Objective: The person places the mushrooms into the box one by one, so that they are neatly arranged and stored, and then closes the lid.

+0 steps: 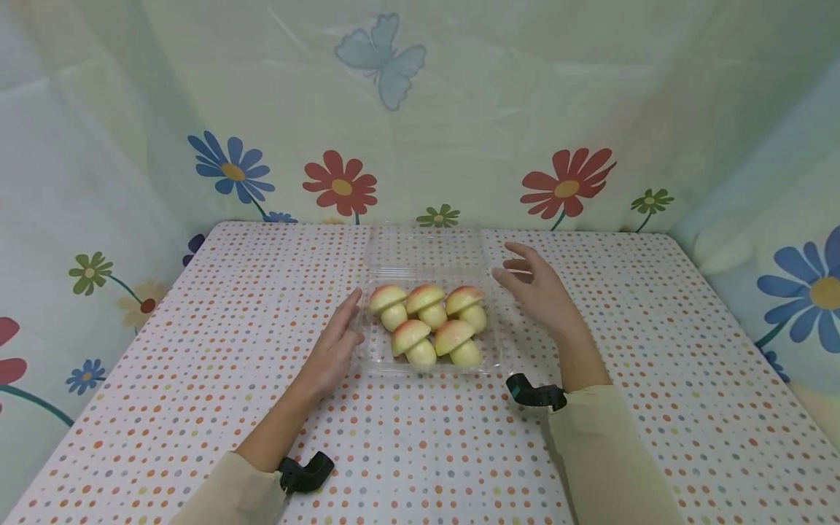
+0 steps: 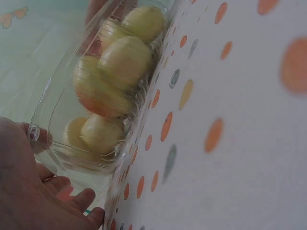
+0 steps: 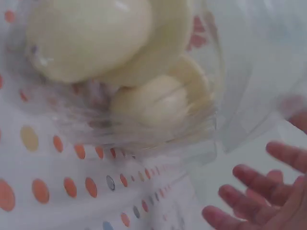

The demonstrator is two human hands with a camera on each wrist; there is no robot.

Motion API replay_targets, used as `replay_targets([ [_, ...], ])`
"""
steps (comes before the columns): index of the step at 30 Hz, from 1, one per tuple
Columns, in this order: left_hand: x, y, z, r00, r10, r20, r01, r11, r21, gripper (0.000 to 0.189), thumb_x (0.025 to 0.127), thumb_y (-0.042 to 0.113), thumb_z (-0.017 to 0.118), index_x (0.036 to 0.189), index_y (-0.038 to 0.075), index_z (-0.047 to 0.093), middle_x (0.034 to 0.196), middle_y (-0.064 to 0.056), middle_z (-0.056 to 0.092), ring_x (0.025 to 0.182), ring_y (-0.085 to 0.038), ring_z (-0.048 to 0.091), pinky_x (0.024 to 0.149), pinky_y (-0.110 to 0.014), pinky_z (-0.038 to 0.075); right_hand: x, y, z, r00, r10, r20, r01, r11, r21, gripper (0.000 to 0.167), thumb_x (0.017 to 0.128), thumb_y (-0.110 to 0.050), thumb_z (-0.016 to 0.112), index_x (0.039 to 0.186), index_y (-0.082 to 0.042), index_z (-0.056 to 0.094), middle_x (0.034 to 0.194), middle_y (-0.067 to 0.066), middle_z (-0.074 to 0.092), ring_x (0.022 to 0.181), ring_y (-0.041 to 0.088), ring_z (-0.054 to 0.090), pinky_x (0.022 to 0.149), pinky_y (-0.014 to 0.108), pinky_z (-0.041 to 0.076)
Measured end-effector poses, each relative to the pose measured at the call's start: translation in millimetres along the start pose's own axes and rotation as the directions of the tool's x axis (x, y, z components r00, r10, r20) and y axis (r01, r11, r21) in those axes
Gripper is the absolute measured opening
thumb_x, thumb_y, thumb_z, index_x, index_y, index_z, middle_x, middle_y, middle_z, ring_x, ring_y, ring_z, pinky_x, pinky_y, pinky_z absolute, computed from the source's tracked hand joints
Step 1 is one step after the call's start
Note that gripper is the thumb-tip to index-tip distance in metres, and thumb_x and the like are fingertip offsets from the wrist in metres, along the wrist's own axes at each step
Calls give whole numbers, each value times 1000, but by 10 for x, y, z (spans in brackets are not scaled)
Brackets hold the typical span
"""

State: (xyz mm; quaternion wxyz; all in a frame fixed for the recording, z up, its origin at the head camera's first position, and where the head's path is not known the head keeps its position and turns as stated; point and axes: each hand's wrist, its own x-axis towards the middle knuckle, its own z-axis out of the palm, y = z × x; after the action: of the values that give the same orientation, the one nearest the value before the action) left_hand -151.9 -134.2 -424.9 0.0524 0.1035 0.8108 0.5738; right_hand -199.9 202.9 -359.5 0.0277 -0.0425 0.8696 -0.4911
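A clear plastic clamshell box (image 1: 379, 351) lies unlatched in the middle of the table, its lid (image 1: 425, 251) folded back away from me. Inside sit several mushroom-shaped pieces (image 1: 410, 336) in two rows, with yellow-red caps and pale round stems. My left hand (image 1: 335, 351) is at the box's left side, fingers extended along the wall; the left wrist view has its fingertips right at the clear rim (image 2: 34, 132). To the right of the box, near the hinge, my right hand (image 1: 541, 292) is raised with fingers spread and slightly bent, holding nothing.
A white cloth with coloured dots covers the table (image 1: 262, 306). Behind it and at both sides hangs a pale curtain (image 1: 459, 95) printed with flowers and a butterfly. Black wrist cameras (image 1: 305, 474) are strapped near both sleeves.
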Motion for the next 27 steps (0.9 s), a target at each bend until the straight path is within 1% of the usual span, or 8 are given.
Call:
replay_targets([
  [2,3,-9,5,1000,0,-2,0,1000,-1,73,101,7,37,168,22,13,175,-2,11,161,-30,14,130,-56,11,59,84,2,999,44,30,-47,994,102,77,104,-44,58,167,-20,20,161,22,37,146,43,42,115,61,42],
  [5,6,-13,14,1000,-2,-2,2,1000,-6,73,100,8,37,168,22,13,175,-2,11,161,-29,14,130,-56,12,145,171,7,989,103,109,-124,969,216,81,104,-41,59,168,-19,13,164,22,32,148,42,40,117,57,42],
  [8,0,-7,7,1000,-4,-3,4,1000,-11,73,100,9,38,168,22,13,175,-1,11,161,-29,14,130,-56,12,237,218,29,972,125,197,-178,942,283,84,105,-34,58,168,-17,7,168,23,25,152,41,34,121,55,38],
  [11,-1,2,6,1000,0,-4,0,1000,-9,74,100,10,38,168,23,12,175,1,11,161,-28,15,130,-55,13,318,251,35,956,140,257,-224,915,335,83,105,-29,57,168,-13,6,168,23,25,152,40,33,123,53,35],
  [14,7,8,11,1000,-2,-7,2,1000,-5,74,100,11,38,168,25,13,174,3,11,161,-27,15,130,-53,13,384,286,28,941,151,302,-257,900,352,80,106,-26,57,167,-11,8,167,22,27,151,38,35,123,50,37],
  [17,10,9,13,1000,-6,-4,6,1000,-5,74,100,11,38,168,26,13,174,3,11,161,-26,16,130,-53,14,431,318,31,934,159,320,-273,896,351,77,106,-23,56,167,-12,11,166,22,29,149,37,38,120,47,41],
  [23,17,-9,7,1000,2,-4,-2,1000,-7,74,100,10,38,167,26,14,174,0,12,161,-28,16,130,-55,13,454,338,37,935,150,320,-266,896,357,75,106,-20,56,168,-15,13,164,23,30,147,37,39,122,49,39],
  [27,14,-19,3,1000,9,-2,-9,1000,-2,74,100,10,38,167,27,14,174,0,12,161,-28,16,130,-55,13,456,345,40,940,132,313,-247,898,365,75,106,-18,55,168,-16,12,162,24,32,139,33,47,119,47,42],
])
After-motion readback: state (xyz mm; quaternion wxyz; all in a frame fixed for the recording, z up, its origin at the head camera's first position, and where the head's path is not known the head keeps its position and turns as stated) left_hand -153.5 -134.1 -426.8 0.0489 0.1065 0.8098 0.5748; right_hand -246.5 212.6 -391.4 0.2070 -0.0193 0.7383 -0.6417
